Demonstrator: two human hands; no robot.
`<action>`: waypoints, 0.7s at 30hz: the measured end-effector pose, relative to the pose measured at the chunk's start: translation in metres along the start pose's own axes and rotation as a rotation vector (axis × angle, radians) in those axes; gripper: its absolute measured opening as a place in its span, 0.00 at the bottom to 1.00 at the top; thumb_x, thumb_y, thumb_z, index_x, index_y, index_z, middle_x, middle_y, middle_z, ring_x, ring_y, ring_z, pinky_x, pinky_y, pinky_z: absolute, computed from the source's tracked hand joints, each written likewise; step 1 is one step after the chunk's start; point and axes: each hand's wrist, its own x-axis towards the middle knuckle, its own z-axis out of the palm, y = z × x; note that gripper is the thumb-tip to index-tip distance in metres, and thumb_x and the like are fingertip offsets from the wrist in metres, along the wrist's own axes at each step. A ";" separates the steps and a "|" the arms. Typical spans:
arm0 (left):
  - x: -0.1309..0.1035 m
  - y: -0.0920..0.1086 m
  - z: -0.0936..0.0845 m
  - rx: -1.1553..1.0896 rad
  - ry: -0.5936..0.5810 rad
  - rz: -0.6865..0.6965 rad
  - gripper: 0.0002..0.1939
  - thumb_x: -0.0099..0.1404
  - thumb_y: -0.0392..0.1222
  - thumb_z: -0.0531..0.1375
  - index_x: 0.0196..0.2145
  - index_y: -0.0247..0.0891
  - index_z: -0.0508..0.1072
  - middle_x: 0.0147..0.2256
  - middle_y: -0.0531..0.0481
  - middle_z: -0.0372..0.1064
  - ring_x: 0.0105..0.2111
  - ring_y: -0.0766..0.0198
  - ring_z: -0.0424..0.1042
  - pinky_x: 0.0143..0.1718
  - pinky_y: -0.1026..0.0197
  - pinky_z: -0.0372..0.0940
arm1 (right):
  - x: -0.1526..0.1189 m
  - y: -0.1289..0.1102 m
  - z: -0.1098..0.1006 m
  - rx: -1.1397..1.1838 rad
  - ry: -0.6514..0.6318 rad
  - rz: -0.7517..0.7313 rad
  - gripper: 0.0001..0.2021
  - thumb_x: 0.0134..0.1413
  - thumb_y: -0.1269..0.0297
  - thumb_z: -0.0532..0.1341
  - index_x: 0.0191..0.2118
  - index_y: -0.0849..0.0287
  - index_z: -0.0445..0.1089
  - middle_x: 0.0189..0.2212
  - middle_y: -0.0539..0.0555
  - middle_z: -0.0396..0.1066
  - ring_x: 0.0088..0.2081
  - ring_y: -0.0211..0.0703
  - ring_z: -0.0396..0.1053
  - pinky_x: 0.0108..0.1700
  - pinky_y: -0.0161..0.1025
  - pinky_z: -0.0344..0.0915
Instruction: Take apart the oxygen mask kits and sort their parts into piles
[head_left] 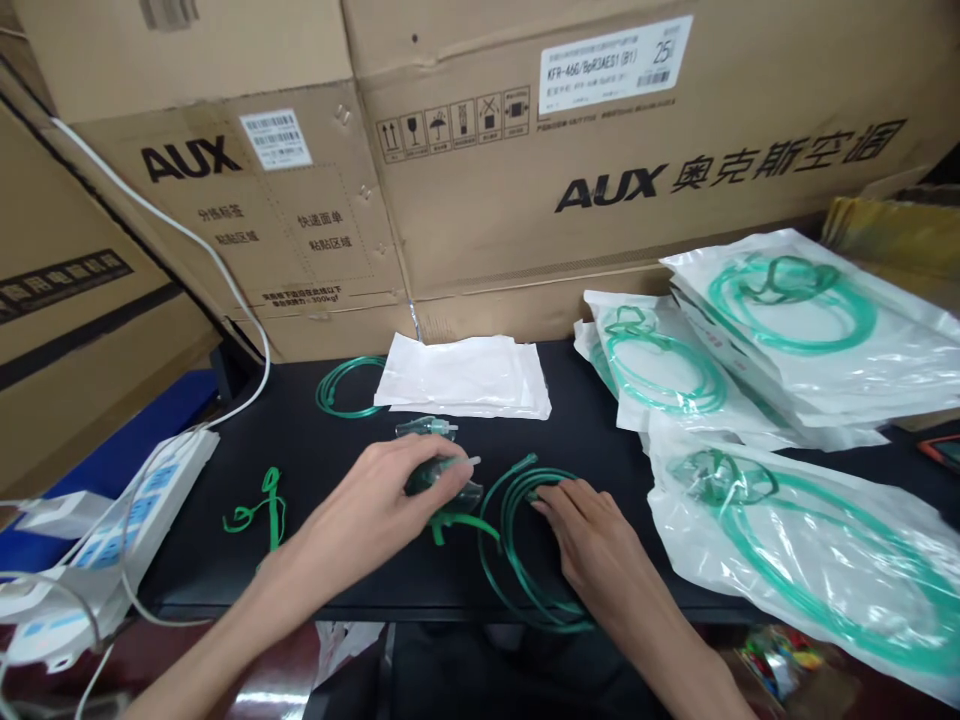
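Observation:
My left hand [405, 485] is curled over a clear green plastic piece [466, 492] with a short white nozzle, probably a nebulizer cup; my fingers partly cover it. Just behind it lies a similar clear piece [426, 428] with a white tip. A bright green strap piece [465, 522] shows under the hand. My right hand [581, 515] pinches a coil of green tubing [517, 530] at its right side. The coil rests on the black table [360, 580], its connector end pointing up and away. Another green piece with loops [271, 510] lies left of my left forearm.
White flat packages [465, 375] lie at the back, beside another tubing coil [341, 385]. Clear bags of green tubing [795, 300] are piled on the right. Large cartons [480, 220] stand behind. A white power strip [142, 520] with cables sits on the left.

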 end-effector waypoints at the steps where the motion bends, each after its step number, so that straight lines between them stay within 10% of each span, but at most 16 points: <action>1: 0.000 -0.002 0.004 -0.068 0.000 -0.034 0.19 0.75 0.59 0.54 0.45 0.48 0.79 0.43 0.51 0.80 0.43 0.52 0.77 0.44 0.56 0.67 | 0.001 -0.003 0.000 -0.013 -0.006 -0.004 0.12 0.72 0.70 0.52 0.46 0.58 0.72 0.36 0.57 0.74 0.36 0.53 0.72 0.39 0.51 0.69; 6: 0.006 -0.015 0.036 -0.095 -0.002 -0.049 0.17 0.77 0.54 0.53 0.50 0.50 0.79 0.47 0.54 0.80 0.48 0.53 0.78 0.51 0.55 0.67 | -0.005 -0.017 -0.018 -0.071 0.019 -0.038 0.19 0.74 0.67 0.50 0.64 0.59 0.64 0.57 0.65 0.69 0.55 0.59 0.70 0.51 0.56 0.70; 12: 0.010 -0.011 0.052 0.163 0.140 0.106 0.15 0.77 0.50 0.55 0.53 0.43 0.75 0.51 0.46 0.76 0.53 0.52 0.72 0.58 0.50 0.63 | -0.045 -0.026 -0.042 -0.175 -0.007 -0.175 0.18 0.74 0.56 0.52 0.58 0.59 0.70 0.51 0.64 0.76 0.51 0.59 0.75 0.46 0.54 0.74; 21: 0.059 0.029 0.066 0.584 -0.217 0.250 0.12 0.69 0.43 0.65 0.43 0.30 0.78 0.44 0.34 0.76 0.53 0.42 0.71 0.56 0.46 0.62 | -0.075 -0.013 -0.039 -0.365 -0.082 -0.350 0.18 0.67 0.72 0.49 0.52 0.55 0.73 0.45 0.60 0.81 0.45 0.56 0.79 0.41 0.49 0.75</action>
